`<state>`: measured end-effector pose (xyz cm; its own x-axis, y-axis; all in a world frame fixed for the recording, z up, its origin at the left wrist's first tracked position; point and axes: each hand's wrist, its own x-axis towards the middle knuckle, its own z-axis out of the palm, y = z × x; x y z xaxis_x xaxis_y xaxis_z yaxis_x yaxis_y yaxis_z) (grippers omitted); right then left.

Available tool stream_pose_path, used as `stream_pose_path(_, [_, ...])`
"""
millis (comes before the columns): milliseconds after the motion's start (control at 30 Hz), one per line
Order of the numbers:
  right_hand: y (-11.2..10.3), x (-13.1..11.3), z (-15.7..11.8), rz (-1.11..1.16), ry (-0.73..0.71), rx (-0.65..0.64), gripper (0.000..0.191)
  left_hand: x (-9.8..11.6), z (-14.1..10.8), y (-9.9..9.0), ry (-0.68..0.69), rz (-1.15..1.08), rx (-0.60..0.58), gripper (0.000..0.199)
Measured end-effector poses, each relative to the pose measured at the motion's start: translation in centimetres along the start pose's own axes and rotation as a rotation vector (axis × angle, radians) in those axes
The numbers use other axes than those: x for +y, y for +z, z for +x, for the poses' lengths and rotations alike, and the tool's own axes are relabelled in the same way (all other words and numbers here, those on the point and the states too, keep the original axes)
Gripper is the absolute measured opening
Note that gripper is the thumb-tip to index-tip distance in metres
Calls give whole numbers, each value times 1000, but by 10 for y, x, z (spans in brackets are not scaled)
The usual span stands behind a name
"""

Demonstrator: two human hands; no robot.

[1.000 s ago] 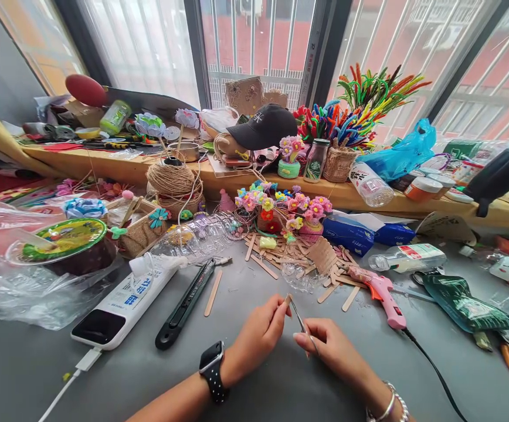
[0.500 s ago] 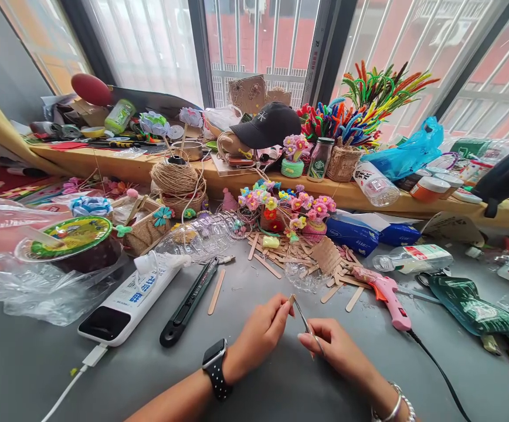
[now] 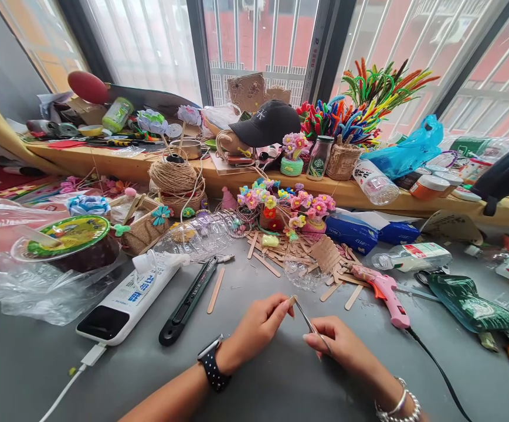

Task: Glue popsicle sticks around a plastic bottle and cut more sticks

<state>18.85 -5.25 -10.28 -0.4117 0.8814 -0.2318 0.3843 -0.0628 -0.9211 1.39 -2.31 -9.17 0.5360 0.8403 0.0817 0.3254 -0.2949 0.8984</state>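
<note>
My left hand (image 3: 258,328), below a dark watch, pinches a small piece of wooden stick (image 3: 293,300) between thumb and fingers. In my right hand (image 3: 336,343) is a slim metal tool (image 3: 308,324), which looks like small scissors; its tip meets the wooden piece. Both hands are raised over the grey table (image 3: 263,392), near its front. Beyond them lies a pile of flat wooden sticks (image 3: 272,249), with a single stick (image 3: 216,290) apart to the left.
On the left lie a black cutter (image 3: 188,305), a white power bank (image 3: 125,305) with a cable, and a lidded bowl (image 3: 70,243). At right are a pink glue gun (image 3: 389,296) and a green pouch (image 3: 474,302). Pipe-cleaner flowers (image 3: 287,205) stand behind the sticks.
My right hand has shifted slightly right with the metal tool. My left wrist has turned, so the watch face shows edge-on. The wooden piece is tilted differently.
</note>
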Motion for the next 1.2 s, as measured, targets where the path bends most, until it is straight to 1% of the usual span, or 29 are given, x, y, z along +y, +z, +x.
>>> stream_pose_path(167, [-4,3,-2,-1,4,-24,48,2,3,-6,-12,12,-51,35])
stream_pose_path(333, [-4,3,-4,11,27,-43,48,2,4,-12,-17,31,-134,39])
stream_pose_path(400, [-4,2,-4,35,35,-46,48,2,4,-13,-25,28,-141,39])
stream_pose_path(600, [-3,-2,-3,35,54,-63,50,2,3,-11,-66,-63,-136,37])
stream_pose_path(700, [-1,-2,-3,37,48,-86,49,2,1,-4,-92,-154,-125,35])
stream_pose_path(833, [4,0,-1,40,-9,-67,50,1,-2,7,-102,-243,-106,31])
stream_pose_path(933, [7,-1,-1,44,-25,-51,50,0,-3,12,-83,-254,-77,31])
stream_pose_path(1067, [7,-2,-1,47,-15,-39,51,-2,-3,13,-81,-249,-61,32])
stream_pose_path(1200, [7,-4,-1,57,-6,-36,52,-1,-2,11,-86,-161,-58,32])
